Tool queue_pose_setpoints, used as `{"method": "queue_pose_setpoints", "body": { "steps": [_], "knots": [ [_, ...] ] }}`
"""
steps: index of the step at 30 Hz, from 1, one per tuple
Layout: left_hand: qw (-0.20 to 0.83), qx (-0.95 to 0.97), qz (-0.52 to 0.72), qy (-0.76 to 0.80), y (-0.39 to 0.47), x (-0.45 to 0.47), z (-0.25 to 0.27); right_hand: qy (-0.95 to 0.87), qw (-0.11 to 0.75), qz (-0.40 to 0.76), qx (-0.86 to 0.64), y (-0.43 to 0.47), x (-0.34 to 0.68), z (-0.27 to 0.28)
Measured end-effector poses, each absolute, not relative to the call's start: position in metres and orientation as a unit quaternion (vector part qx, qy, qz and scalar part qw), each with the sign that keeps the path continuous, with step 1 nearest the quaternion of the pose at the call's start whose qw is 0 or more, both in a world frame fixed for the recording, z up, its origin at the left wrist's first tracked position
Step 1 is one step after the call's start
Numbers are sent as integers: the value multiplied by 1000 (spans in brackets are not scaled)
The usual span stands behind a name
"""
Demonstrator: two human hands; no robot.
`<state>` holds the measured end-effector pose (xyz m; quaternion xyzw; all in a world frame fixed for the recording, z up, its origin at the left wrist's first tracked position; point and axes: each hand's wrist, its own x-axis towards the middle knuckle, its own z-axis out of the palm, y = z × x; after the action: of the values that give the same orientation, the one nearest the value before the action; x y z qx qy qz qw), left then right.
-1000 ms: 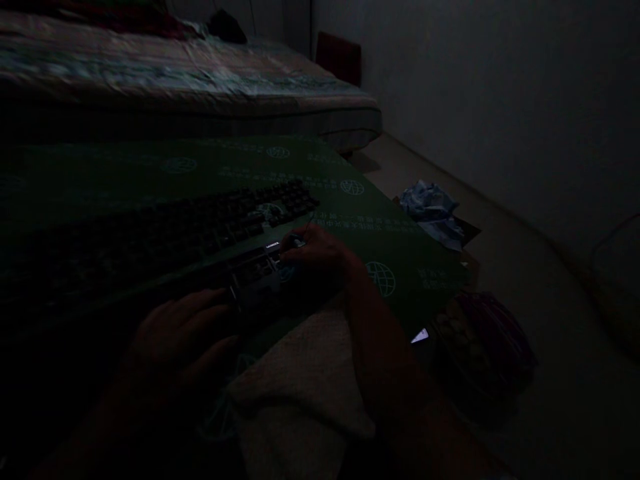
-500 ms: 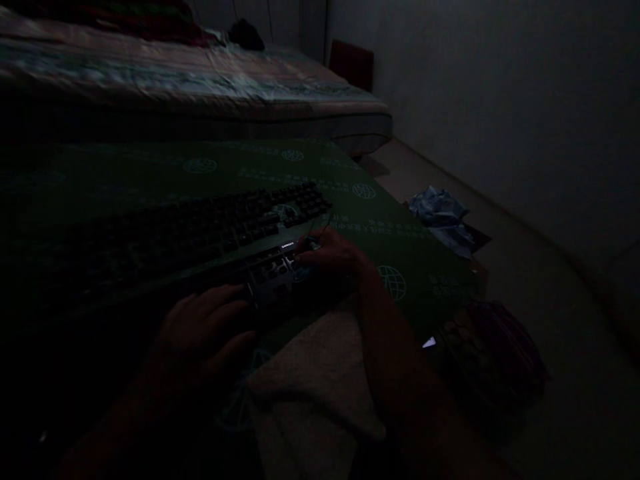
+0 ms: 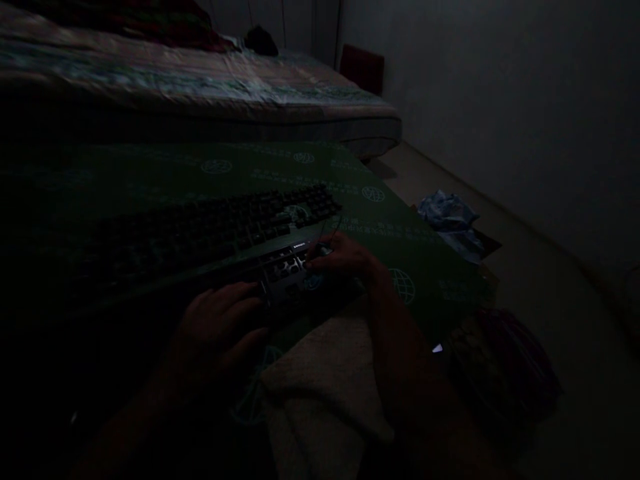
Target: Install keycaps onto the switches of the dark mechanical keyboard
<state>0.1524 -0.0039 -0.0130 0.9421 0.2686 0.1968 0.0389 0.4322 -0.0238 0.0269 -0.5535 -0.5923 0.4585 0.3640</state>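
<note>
A dark keyboard body [image 3: 285, 291] lies on a green board [image 3: 420, 247], its right end showing switches or openings without caps. My left hand [image 3: 225, 323] rests flat over the keyboard's near edge, fingers stretched out and touching it. At the keyboard's right end, my right hand [image 3: 345, 257] is closed in a pinch over the key area. Two thin wires rise from its fingers, part of a small tool [image 3: 326, 251] mostly hidden by the hand. Behind the keyboard, many loose black keycaps [image 3: 215, 223] lie in rows. Deep shadow hides the keyboard's left part.
A bed [image 3: 200, 87] stands beyond the board. Crumpled pale plastic [image 3: 450, 217] lies on the floor at right, near a dark purple bundle [image 3: 515, 360]. Grey-brown cloth [image 3: 325, 380] covers the near edge between my arms. A wall [image 3: 500, 100] runs along the right.
The whole view has shifted slightly, so everything sits a little further right and lower. Both hands keep nearly the same places on the keyboard.
</note>
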Motion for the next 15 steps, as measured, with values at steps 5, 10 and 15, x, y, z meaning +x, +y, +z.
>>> {"method": "queue_pose_setpoints", "body": {
  "steps": [5,10,15],
  "knots": [
    [51,936,207,279,-6,152,-15,-587,409,412,-564,-24,437,27],
    [60,934,190,296,-12,152,-11,-586,432,344,-593,-20,433,22],
    [72,935,176,301,-16,153,-8,-588,374,394,-599,-26,431,23]
  ]
}}
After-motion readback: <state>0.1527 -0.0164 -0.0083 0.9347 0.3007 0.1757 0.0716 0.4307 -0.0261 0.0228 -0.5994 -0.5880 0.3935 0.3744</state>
